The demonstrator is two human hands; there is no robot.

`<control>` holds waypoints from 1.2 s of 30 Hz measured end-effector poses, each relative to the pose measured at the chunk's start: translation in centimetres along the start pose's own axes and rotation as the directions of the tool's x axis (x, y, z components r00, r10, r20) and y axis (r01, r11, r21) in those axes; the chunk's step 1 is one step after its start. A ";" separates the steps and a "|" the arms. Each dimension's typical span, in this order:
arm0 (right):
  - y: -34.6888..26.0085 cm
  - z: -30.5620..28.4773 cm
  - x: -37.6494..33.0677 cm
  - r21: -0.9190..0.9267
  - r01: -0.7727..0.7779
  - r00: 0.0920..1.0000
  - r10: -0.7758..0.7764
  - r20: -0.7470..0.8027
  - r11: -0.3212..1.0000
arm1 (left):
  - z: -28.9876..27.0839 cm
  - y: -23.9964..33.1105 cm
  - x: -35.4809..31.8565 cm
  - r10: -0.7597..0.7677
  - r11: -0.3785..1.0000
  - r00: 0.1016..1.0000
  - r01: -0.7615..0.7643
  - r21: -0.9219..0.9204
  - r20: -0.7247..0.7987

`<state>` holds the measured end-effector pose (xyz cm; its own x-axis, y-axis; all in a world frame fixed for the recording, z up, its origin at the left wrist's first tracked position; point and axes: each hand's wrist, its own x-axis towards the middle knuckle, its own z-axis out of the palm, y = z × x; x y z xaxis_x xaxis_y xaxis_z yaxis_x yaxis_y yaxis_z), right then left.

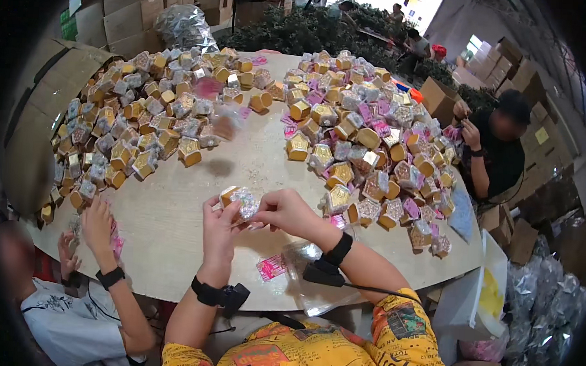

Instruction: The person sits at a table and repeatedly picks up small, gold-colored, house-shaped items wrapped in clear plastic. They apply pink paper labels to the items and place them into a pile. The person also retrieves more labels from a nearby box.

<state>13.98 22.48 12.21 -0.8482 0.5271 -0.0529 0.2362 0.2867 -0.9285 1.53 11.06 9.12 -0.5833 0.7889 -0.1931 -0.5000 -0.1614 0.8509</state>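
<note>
Between my two hands, above the near middle of the table, is a small gold ornament point(241, 203) with a glittery, clear-looking side. My left hand point(219, 222) has its fingers closed round it from the left. My right hand point(288, 212) pinches at its right edge; what sits between those fingertips is too small to make out. Below them a pink printed card point(271, 267) lies beside a clear plastic bag point(307, 275) at the table's near edge. Beyond my hands, a blurred brownish piece point(227, 122) shows with a dark shadow beneath it.
Heaps of similar ornaments cover the left point(122, 120) and right point(373, 147) of the table point(166, 243). A co-worker's hand point(96, 223) works close on the left; another person point(504, 146) sits at the right. A white bin point(471, 295) stands by the right edge.
</note>
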 end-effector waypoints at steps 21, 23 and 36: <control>4.3 -1.4 -13.2 -0.674 0.126 0.984 -0.003 0.180 0.728 | -10.3 5.2 19.6 0.375 -0.179 0.891 -0.201 0.963 0.256; 5.6 -1.1 -13.2 -0.708 0.126 0.985 -0.005 0.171 0.695 | -9.5 4.4 19.4 0.349 -0.105 0.898 -0.246 0.963 0.268; 7.0 -2.2 -13.7 -0.637 0.063 0.996 -0.093 -0.014 0.768 | -3.8 3.0 -0.9 0.096 -0.256 0.766 -0.598 0.760 0.635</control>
<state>28.29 18.98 7.28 -0.8600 0.5089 0.0390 0.4299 0.7634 -0.4820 -1.91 7.55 10.01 -0.0884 0.9656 0.2444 0.9630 0.0202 0.2686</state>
